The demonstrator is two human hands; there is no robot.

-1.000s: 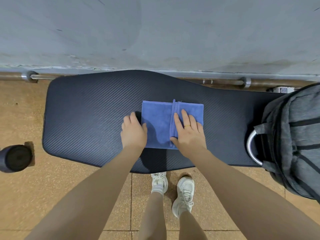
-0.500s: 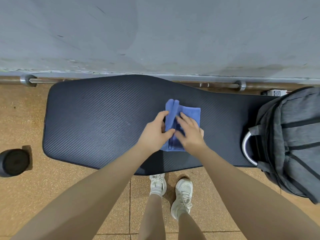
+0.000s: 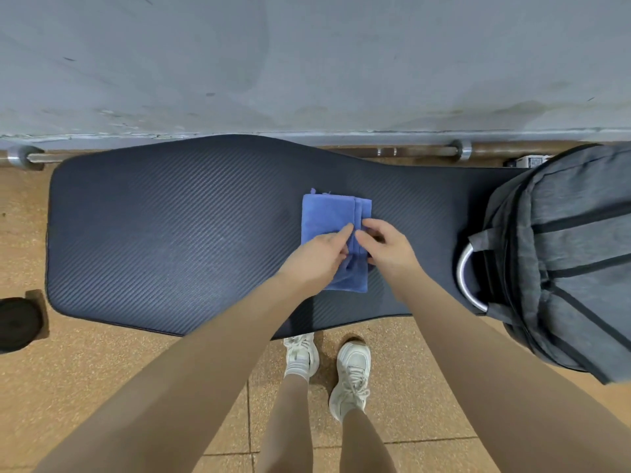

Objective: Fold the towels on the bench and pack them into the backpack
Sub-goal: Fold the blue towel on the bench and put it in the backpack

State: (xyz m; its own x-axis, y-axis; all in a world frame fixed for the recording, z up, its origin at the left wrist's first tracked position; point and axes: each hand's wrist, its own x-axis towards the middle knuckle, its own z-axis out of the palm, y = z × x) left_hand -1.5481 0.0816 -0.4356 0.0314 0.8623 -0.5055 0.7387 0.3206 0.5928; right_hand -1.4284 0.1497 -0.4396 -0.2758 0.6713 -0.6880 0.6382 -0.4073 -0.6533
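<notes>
A blue towel (image 3: pixel 326 216) lies folded into a narrow rectangle on the black padded bench (image 3: pixel 170 233), right of the bench's middle. My left hand (image 3: pixel 316 257) rests on the towel's lower half and pinches its folded edge. My right hand (image 3: pixel 386 247) meets it from the right, fingers curled on the same edge. The towel's lower middle is hidden under my hands. A grey backpack (image 3: pixel 573 254) with a silver handle loop stands on the bench's right end, apart from the towel.
A grey wall (image 3: pixel 307 63) runs close behind the bench, with a metal bar (image 3: pixel 420 151) along its foot. A black round object (image 3: pixel 17 324) sits on the tiled floor at the left. My white shoes (image 3: pixel 327 363) stand just below the bench's front edge.
The towel's left half was lifted and folded over to the right, leaving the towel half as wide. My left hand crossed over with it to meet my right hand.
</notes>
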